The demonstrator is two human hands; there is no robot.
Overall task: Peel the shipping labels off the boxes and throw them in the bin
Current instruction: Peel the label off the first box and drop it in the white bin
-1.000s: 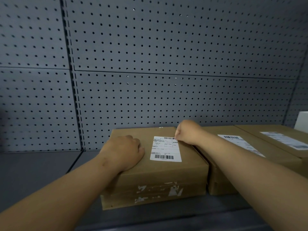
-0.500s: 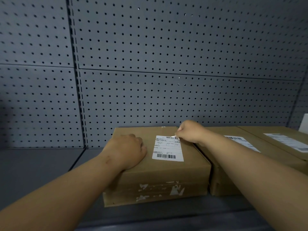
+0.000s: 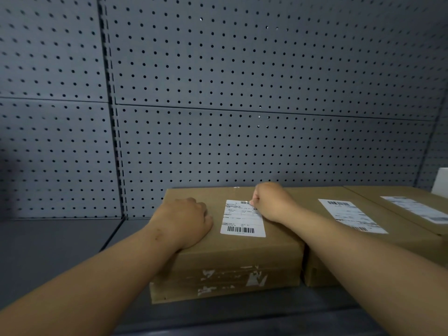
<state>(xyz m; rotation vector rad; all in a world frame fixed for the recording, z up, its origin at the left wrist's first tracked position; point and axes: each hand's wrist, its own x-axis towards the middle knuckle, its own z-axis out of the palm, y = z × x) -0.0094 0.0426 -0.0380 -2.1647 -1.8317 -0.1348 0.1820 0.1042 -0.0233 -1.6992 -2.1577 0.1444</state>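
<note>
A brown cardboard box sits on the grey shelf with a white shipping label stuck on its top. My left hand rests curled as a loose fist on the box top, left of the label, pressing down. My right hand pinches the label's far right corner, which is lifted slightly off the cardboard. Two more boxes stand to the right: the middle box carries its own label, and the far right box has another label.
A grey pegboard wall rises right behind the boxes. The grey shelf extends to the left of the boxes. A white object shows at the right edge. Torn tape remnants mark the near box's front face. No bin is in view.
My right hand has shifted slightly left over the label's far right corner and pinched it up. My left hand has stayed on the box top.
</note>
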